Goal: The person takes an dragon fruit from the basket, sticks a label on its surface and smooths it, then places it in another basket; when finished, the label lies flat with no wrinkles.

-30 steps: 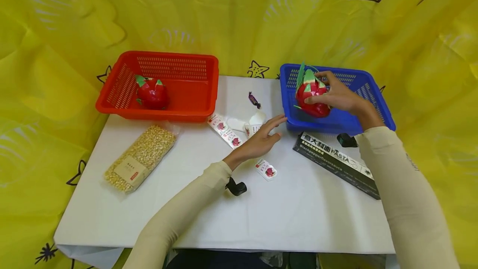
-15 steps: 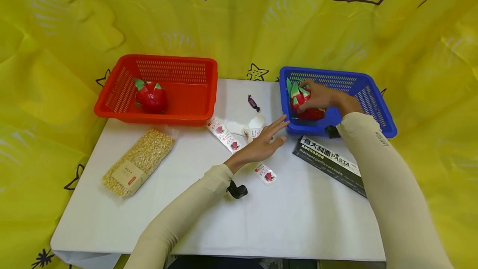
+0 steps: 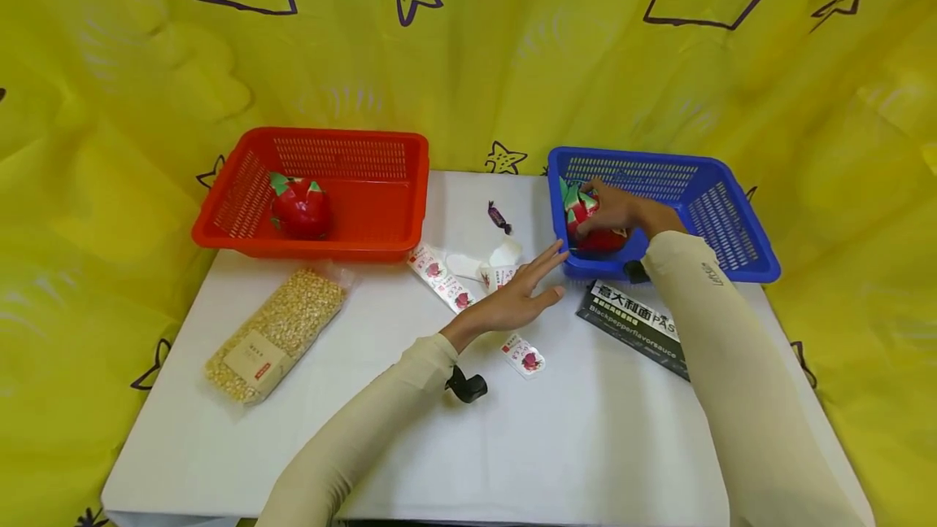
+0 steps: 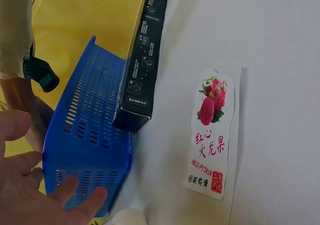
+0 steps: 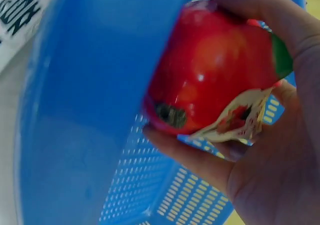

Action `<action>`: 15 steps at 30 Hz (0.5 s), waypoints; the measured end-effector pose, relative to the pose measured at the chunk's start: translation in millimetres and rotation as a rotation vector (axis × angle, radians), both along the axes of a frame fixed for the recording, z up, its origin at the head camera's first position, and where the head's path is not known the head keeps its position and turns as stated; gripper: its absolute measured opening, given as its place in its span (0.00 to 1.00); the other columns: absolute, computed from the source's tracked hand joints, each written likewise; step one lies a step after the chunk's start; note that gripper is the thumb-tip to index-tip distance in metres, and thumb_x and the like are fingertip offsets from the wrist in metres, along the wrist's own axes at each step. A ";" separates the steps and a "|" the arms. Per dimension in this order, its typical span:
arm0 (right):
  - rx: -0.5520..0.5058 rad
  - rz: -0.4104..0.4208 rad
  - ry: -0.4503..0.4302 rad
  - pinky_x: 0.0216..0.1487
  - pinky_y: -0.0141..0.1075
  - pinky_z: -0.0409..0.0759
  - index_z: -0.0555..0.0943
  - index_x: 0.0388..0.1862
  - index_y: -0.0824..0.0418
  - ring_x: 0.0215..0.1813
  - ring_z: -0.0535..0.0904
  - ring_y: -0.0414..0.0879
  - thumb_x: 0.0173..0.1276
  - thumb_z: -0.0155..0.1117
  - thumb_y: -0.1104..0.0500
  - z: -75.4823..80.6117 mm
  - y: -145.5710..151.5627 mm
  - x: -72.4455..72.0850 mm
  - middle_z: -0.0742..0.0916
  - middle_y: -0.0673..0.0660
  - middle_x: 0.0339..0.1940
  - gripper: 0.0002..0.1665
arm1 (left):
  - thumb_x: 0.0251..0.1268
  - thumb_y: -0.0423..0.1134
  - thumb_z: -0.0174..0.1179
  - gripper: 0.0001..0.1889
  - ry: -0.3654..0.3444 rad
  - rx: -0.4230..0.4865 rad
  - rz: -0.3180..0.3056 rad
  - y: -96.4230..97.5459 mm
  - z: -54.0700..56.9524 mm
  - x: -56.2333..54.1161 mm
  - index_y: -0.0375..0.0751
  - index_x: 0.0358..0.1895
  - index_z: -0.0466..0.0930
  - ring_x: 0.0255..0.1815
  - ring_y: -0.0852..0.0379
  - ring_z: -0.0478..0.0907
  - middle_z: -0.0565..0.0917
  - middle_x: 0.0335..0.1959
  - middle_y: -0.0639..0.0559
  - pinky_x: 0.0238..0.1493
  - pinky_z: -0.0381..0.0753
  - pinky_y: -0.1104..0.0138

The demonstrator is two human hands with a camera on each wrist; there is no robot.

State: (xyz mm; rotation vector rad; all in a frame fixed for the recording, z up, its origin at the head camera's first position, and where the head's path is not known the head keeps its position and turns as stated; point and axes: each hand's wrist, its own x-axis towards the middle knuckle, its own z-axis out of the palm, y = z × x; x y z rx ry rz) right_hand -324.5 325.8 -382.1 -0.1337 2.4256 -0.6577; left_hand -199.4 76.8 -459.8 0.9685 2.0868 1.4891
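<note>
My right hand (image 3: 622, 210) grips a red dragon fruit (image 5: 210, 60) with green leaf tips, low at the left end of the blue basket (image 3: 732, 214). In the right wrist view, fingers and thumb curl round the fruit, and a printed label shows on its side. Part of the fruit is hidden behind the basket wall there. My left hand (image 3: 512, 303) has its fingers extended, fingertips right at the blue basket's near left corner. Beneath and beside it lie white dragon fruit stickers (image 4: 207, 135). Another dragon fruit (image 3: 302, 210) rests in the red basket (image 3: 366, 222).
A black pasta box (image 3: 633, 328) lies in front of the blue basket, partly behind the right sleeve. A bag of corn kernels (image 3: 281, 332) lies at the left. Between the baskets is a wrapped candy (image 3: 499, 217). A yellow curtain (image 3: 483, 88) hangs behind the table.
My right hand has lowered the dragon fruit into the blue basket, moving left towards its end wall. The left hand has stayed by the corner. The head view has tilted slightly up.
</note>
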 end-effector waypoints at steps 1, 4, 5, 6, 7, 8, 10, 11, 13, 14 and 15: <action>-0.009 -0.002 -0.006 0.59 0.68 0.82 0.45 0.84 0.62 0.69 0.69 0.77 0.67 0.73 0.54 -2.5 0.0 1.1 0.67 0.76 0.71 0.59 | 0.88 0.46 0.45 0.34 -0.003 -0.001 -0.001 -0.3 -1.4 1.4 0.44 0.88 0.45 0.89 0.59 0.33 0.36 0.90 0.58 0.86 0.29 0.46; -0.031 -0.004 0.005 0.61 0.68 0.81 0.45 0.86 0.62 0.69 0.68 0.76 0.67 0.73 0.54 -8.1 1.2 3.3 0.66 0.76 0.72 0.61 | 0.88 0.45 0.46 0.35 -0.006 -0.003 0.003 -0.8 -3.5 3.6 0.45 0.88 0.44 0.89 0.60 0.33 0.35 0.90 0.59 0.87 0.30 0.47; -0.034 -0.001 0.010 0.62 0.69 0.80 0.44 0.86 0.62 0.69 0.68 0.76 0.68 0.73 0.54 -8.8 1.7 4.3 0.66 0.76 0.72 0.61 | 0.88 0.45 0.46 0.35 -0.008 -0.004 0.005 -0.7 -4.0 3.9 0.45 0.88 0.44 0.89 0.60 0.33 0.35 0.90 0.59 0.87 0.30 0.47; -0.034 0.002 0.015 0.63 0.69 0.80 0.44 0.87 0.61 0.70 0.68 0.75 0.68 0.74 0.53 -8.9 2.0 5.6 0.66 0.76 0.73 0.62 | 0.88 0.45 0.46 0.35 -0.007 -0.004 0.007 -0.4 -4.7 3.9 0.45 0.88 0.44 0.89 0.59 0.33 0.35 0.90 0.59 0.87 0.30 0.47; -0.033 0.007 0.022 0.63 0.69 0.79 0.43 0.87 0.61 0.70 0.68 0.76 0.68 0.74 0.52 -8.8 2.8 6.8 0.66 0.76 0.73 0.62 | 0.88 0.45 0.46 0.35 -0.002 -0.006 0.006 0.1 -5.0 3.7 0.45 0.88 0.44 0.89 0.58 0.33 0.35 0.90 0.58 0.87 0.31 0.47; -0.035 0.012 0.028 0.63 0.69 0.79 0.43 0.87 0.61 0.71 0.67 0.76 0.68 0.74 0.52 -8.8 3.6 7.5 0.65 0.77 0.74 0.63 | 0.88 0.44 0.47 0.35 0.002 -0.005 0.007 0.7 -5.3 3.3 0.44 0.88 0.45 0.89 0.57 0.33 0.36 0.90 0.58 0.87 0.31 0.46; -0.034 0.023 0.048 0.66 0.70 0.76 0.42 0.88 0.61 0.72 0.66 0.77 0.69 0.74 0.51 -7.4 5.3 9.6 0.64 0.78 0.76 0.64 | 0.88 0.44 0.47 0.34 0.010 0.000 0.017 1.8 -5.5 2.9 0.43 0.88 0.46 0.89 0.55 0.34 0.37 0.90 0.57 0.87 0.34 0.46; -0.031 0.031 0.063 0.68 0.71 0.74 0.41 0.88 0.61 0.73 0.64 0.78 0.69 0.73 0.50 -6.6 6.1 10.9 0.63 0.78 0.77 0.64 | 0.88 0.44 0.47 0.34 0.016 0.002 0.026 1.9 -5.3 2.7 0.43 0.88 0.46 0.89 0.54 0.35 0.38 0.90 0.57 0.87 0.36 0.45; -0.023 0.049 0.095 0.71 0.73 0.69 0.40 0.88 0.62 0.75 0.62 0.78 0.70 0.73 0.49 -5.9 7.8 11.9 0.62 0.79 0.77 0.65 | 0.87 0.43 0.48 0.34 0.031 0.014 0.049 1.0 -4.3 2.2 0.44 0.88 0.49 0.90 0.52 0.38 0.40 0.90 0.57 0.87 0.41 0.45; -0.022 0.052 0.109 0.73 0.73 0.66 0.39 0.88 0.62 0.76 0.61 0.78 0.70 0.73 0.48 -5.6 8.0 12.6 0.62 0.79 0.78 0.65 | 0.87 0.42 0.48 0.33 0.039 0.025 0.064 -0.4 -3.5 1.9 0.44 0.87 0.50 0.89 0.51 0.39 0.42 0.90 0.57 0.86 0.44 0.45; -0.017 0.054 0.123 0.74 0.73 0.63 0.39 0.88 0.62 0.76 0.61 0.78 0.70 0.73 0.48 -5.2 8.4 13.3 0.63 0.79 0.78 0.66 | 0.87 0.42 0.49 0.33 0.050 0.038 0.079 -2.5 -2.4 1.6 0.44 0.87 0.51 0.89 0.50 0.41 0.44 0.90 0.56 0.86 0.47 0.45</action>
